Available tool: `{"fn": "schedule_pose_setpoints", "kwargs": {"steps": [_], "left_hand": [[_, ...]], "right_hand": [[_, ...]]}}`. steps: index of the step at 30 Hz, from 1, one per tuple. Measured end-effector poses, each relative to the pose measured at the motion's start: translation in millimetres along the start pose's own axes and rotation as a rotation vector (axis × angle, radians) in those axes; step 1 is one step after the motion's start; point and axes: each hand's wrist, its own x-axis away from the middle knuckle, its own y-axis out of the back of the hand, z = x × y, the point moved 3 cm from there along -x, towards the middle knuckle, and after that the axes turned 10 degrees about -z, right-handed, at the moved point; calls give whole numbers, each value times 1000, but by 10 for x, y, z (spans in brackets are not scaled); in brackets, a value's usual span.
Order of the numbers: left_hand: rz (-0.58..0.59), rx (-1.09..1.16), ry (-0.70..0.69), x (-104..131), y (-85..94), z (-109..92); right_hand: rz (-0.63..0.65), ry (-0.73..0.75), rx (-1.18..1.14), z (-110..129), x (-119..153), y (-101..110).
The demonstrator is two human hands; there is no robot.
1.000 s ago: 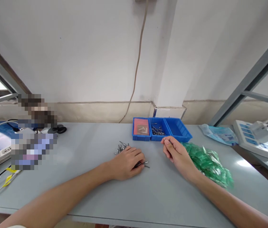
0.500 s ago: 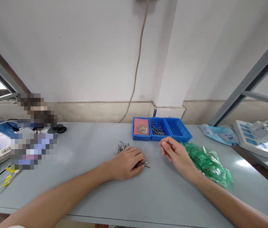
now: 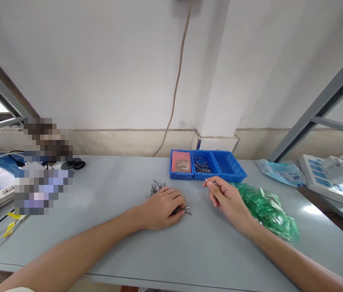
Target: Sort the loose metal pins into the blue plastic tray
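Observation:
My left hand (image 3: 163, 207) rests on the table, its fingers curled over small metal pins (image 3: 180, 210) whose ends stick out at its right. More metal pins (image 3: 155, 188) lie just behind it. Raised in front of the blue trays, my right hand (image 3: 222, 194) is closed in a pinch, with the tip of a small metal pin (image 3: 206, 180) showing at the fingertips. The middle blue tray (image 3: 202, 177) holds several pins. In the left blue tray (image 3: 181, 176) lie a pink sheet and a small bag. The right blue tray (image 3: 228, 162) shows a bare bottom.
Green plastic bags (image 3: 265, 209) lie beside my right forearm. A light blue packet (image 3: 281, 172) and a white power strip (image 3: 326, 178) are at the right. Cables, black round pieces (image 3: 76, 164) and a blurred person (image 3: 50, 140) are at the left.
The fingers of my right hand have shifted slightly, and a pin tip now shows between them. My left hand has stayed in place.

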Motion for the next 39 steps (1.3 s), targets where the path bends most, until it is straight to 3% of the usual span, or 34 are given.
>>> {"fn": "schedule_pose_setpoints", "kwargs": {"steps": [15, 24, 32, 39], "left_hand": [[-1, -3, 2, 10, -20, 16], [-11, -7, -10, 9, -24, 15], [-8, -8, -11, 8, -21, 16], [0, -4, 0, 9, -16, 11]], "right_hand": [[-18, 37, 25, 3, 0, 11], [-12, -15, -129, -19, -24, -17], [5, 37, -36, -27, -13, -21], [-120, 164, 132, -27, -50, 53]]}}
